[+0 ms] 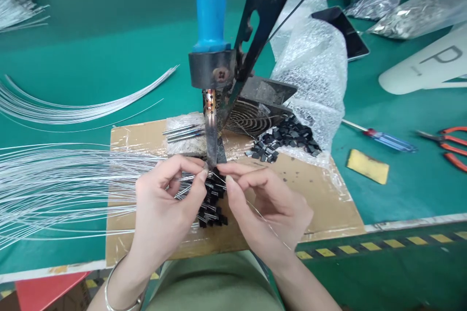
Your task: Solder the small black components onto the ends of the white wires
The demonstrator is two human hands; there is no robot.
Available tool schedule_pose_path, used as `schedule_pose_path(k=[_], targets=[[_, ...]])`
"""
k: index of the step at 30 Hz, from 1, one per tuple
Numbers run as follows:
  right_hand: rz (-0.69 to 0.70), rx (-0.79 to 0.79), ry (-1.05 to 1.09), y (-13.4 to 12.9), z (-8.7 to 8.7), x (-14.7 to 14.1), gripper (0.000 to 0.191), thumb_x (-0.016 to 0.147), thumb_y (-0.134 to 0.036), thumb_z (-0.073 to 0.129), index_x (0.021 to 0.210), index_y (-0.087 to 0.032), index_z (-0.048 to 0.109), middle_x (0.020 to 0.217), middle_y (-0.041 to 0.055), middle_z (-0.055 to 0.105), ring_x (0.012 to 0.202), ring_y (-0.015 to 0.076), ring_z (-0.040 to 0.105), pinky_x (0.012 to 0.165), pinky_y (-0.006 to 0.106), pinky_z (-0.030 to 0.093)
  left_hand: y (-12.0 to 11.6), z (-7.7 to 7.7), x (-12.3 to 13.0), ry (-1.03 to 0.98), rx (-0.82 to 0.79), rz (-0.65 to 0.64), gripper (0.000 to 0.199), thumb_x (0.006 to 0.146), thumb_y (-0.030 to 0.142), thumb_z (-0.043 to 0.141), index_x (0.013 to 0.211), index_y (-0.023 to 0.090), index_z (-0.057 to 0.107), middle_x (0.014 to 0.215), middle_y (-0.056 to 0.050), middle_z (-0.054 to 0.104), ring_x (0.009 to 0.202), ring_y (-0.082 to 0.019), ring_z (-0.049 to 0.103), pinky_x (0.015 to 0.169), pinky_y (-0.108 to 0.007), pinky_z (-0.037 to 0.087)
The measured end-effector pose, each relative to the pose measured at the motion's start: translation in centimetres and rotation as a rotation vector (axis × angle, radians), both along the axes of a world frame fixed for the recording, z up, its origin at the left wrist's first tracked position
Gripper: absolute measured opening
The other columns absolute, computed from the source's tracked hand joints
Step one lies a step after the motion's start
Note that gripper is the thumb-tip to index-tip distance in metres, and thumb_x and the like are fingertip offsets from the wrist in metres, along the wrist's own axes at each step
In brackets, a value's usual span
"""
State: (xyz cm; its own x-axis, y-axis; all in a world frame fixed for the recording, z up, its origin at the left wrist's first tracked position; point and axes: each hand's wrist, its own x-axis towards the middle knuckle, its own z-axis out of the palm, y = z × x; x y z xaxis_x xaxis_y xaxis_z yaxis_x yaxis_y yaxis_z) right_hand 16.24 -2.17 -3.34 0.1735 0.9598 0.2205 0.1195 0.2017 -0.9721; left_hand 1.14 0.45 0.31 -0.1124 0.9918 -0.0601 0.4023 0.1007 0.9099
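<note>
In the head view, both hands meet near the middle of the frame, just under the tip of an upright blue iron (pixel 210 22). The left hand (pixel 170 199), left of centre, has thumb and forefinger pinched together at the tip; a small piece (pixel 209 173) shows at its fingertips, too tiny and covered to make out. The right hand (pixel 272 199), right of centre, is loosely curled, with thumb and forefinger brought close on a thin wire (pixel 270 227) that trails down past the palm toward the wrist and also runs left toward the tip.

Between the hands, at the frame's centre, black ends (pixel 212 201) lie in a row on cardboard (pixel 321 204). Pale strands (pixel 69 175) fan across the left of the frame, reaching under the left hand; another bundle (pixel 73 112) curves above them on the green bench (pixel 146 53). Left of the tip sits a pad (pixel 187 148) bearing metal rods (pixel 184 132).

Right of the iron are a round grille (pixel 248 115) and a heap of black bits (pixel 288 137) beside bubble wrap (pixel 321 68). At the right of the frame lie a yellow sponge (pixel 368 166), a screwdriver (pixel 390 140) and orange-handled pliers (pixel 452 143).
</note>
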Motion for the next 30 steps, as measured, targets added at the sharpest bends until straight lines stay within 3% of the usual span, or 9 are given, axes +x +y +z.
schedule_pose_path(k=[30], targets=[[-0.04, 0.039, -0.042, -0.22, -0.49, -0.27, 0.019, 0.092, -0.006, 0.075, 0.09, -0.023, 0.069, 0.109, 0.0004, 0.085, 0.098, 0.0152, 0.082, 0.088, 0.024, 0.062, -0.05, -0.18, 0.04, 0.03, -0.013, -0.006, 0.011, 0.085, 0.02, 0.074, 0.075, 0.024, 0.073, 0.085, 0.001, 0.079, 0.079, -0.017, 0.071, 0.057, -0.028, 0.043]])
